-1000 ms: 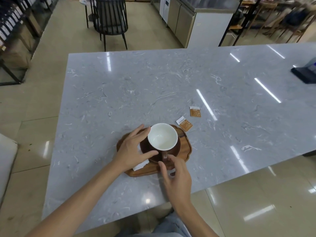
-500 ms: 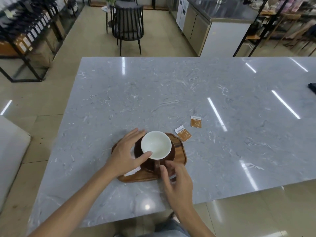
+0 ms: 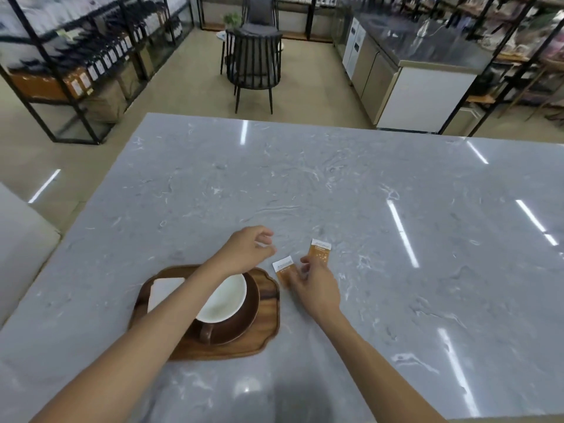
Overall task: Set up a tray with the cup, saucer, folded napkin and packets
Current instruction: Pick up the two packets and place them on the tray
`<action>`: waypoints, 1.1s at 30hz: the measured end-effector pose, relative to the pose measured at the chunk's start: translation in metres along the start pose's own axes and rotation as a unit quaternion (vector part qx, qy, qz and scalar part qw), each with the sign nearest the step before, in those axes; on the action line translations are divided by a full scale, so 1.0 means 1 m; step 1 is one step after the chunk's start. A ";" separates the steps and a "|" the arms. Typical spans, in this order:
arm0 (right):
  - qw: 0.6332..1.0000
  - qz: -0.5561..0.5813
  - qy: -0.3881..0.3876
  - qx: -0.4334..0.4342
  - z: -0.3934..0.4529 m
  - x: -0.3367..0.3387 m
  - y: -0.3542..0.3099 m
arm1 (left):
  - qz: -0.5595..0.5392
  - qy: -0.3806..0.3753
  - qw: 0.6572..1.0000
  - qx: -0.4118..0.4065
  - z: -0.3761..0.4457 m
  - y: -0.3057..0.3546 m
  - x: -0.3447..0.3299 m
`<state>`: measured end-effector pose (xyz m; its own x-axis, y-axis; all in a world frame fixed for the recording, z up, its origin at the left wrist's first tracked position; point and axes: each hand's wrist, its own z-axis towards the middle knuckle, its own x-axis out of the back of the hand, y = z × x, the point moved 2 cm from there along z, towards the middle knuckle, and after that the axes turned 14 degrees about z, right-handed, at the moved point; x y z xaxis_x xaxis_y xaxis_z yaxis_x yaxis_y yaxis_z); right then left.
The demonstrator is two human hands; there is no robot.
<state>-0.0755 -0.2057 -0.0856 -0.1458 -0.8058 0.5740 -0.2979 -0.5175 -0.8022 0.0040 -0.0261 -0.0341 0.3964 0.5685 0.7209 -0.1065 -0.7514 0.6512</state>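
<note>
Tray: the wooden tray point(image 3: 268, 303) lies on the table point(image 3: 335, 184) close to its near edge, toward the left corner.
Cup and saucer: the white cup point(image 3: 225, 297) stands on the brown saucer point(image 3: 247, 312) on the right part of the tray; the handle points to the near edge.
Napkin: the folded white napkin point(image 3: 163, 291) lies on the left part of the tray, beside the saucer, partly hidden by the forearm.
Packets: two orange packets lie flat on the table, off the tray, just beyond its far right corner. The near packet point(image 3: 283, 268) is just beside the tray edge; the far packet point(image 3: 320, 251) is a little more to the right.
Left hand: the left hand point(image 3: 248, 250) hovers past the far edge of the tray, fingers curled and half open, with nothing in it.
Right hand: the right hand point(image 3: 316, 285) is low over the packets, fingers loosely spread; the fingertips reach both packets, but a real grip is not visible.
Step in hand: cup, saucer and napkin seem placed; the packets are the part that remains.
Next move: it probably needs a pinch on the thin flat packets, perhaps sliding them first, then laying them on a free part of the tray.
</note>
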 end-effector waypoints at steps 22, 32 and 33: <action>0.858 0.471 -0.180 -0.096 0.027 0.052 -0.011 | -0.280 -0.005 0.958 0.058 -0.018 0.041 -0.044; 0.973 0.229 -0.006 -0.015 0.066 0.070 0.023 | -0.295 0.086 0.944 0.122 -0.016 0.038 -0.057; 0.990 0.139 0.025 0.010 0.072 0.072 0.026 | -0.300 0.076 0.943 0.124 -0.016 0.038 -0.058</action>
<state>-0.0259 -0.2981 -0.0766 -0.2656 -0.9031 0.3374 -0.2210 -0.2836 -0.9331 -0.0382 -0.0826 -0.0473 0.1804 0.9432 0.2788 0.3191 -0.3243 0.8905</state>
